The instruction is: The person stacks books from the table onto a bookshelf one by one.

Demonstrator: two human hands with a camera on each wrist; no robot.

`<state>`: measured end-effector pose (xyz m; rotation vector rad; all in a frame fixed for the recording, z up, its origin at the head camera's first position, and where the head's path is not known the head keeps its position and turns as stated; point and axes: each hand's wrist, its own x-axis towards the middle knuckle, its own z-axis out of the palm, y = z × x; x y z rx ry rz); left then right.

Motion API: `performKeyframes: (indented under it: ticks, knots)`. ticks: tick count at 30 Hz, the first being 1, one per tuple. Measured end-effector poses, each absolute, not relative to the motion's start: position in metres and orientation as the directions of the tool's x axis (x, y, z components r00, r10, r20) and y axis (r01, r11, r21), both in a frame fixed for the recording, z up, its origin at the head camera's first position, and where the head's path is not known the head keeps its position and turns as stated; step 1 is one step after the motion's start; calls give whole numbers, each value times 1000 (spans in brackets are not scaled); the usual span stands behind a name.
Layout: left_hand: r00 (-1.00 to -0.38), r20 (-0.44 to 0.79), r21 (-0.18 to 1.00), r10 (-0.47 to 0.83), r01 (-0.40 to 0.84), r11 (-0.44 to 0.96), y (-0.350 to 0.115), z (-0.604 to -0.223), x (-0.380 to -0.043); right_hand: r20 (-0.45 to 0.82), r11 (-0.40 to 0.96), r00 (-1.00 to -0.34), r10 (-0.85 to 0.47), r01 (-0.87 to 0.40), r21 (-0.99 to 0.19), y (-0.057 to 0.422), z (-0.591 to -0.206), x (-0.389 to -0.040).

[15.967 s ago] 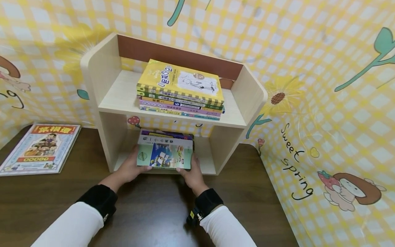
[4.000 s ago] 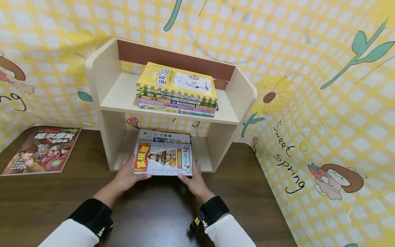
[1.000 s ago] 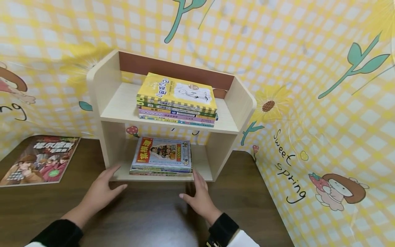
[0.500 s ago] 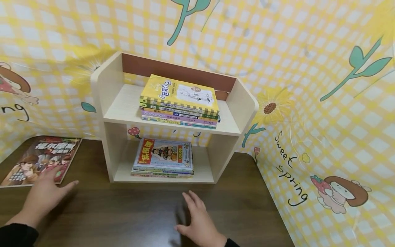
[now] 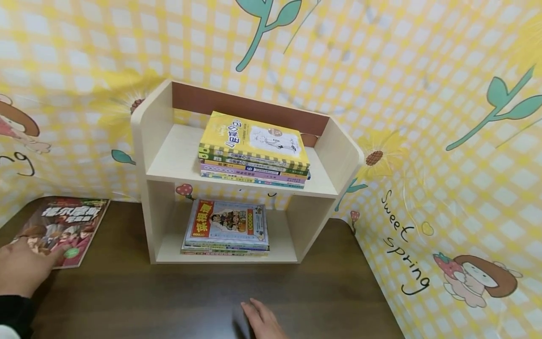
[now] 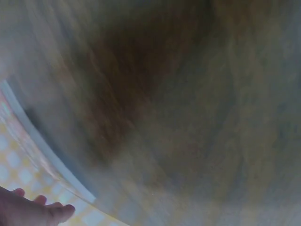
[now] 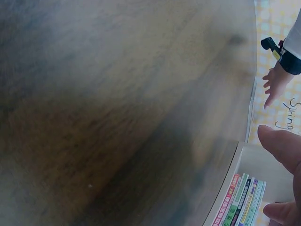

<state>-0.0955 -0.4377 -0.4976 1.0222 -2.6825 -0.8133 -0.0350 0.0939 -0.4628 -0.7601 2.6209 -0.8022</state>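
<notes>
At the far left of the head view, my left hand [image 5: 26,269] hangs over the near-left part of a thin comic book [image 5: 69,228] with a dark red cover. Its fingers are stretched out and overlap the cover; the left wrist view catches them near its lower left corner, beside the book's pale edge. My right hand [image 5: 263,324] hovers over the table at the bottom of the head view, holding nothing, partly cut off by the frame. On the lower shelf lies a stack of books [image 5: 228,228], a blue-and-white comic with a red title panel on top.
A pale wooden two-tier bookshelf [image 5: 158,221] stands against the checked wall cloth [image 5: 402,165]. Its upper shelf bears a stack of several books, topped by a yellow book [image 5: 254,141]. The dark wooden table [image 5: 148,301] stretches out in front.
The blue-and-white comic went from the left of the table onto the lower stack. Both hands then let go; the left moved left to the dark red comic, the right drew back toward me.
</notes>
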Motion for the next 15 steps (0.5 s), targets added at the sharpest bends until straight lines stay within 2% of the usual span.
performKeyframes:
  ticks: [4, 7, 12, 15]
  knots:
    - [-686, -7, 682, -727, -536, 498, -439, -506, -94, -135, 707, -827, -546, -367, -605, 96, -462, -28]
    - [-663, 36, 712, -748, -508, 485, -436, -507, -92, -116, 703, -830, -545, -377, -603, 98, -461, -25]
    - [-665, 22, 686, -747, -534, 495, -437, -512, -92, -41, 696, -835, -549, -430, -575, 102, -463, -22]
    - [-670, -41, 599, -742, -610, 518, -440, -515, -97, 19, 701, -836, -549, -473, -534, 106, -466, -20]
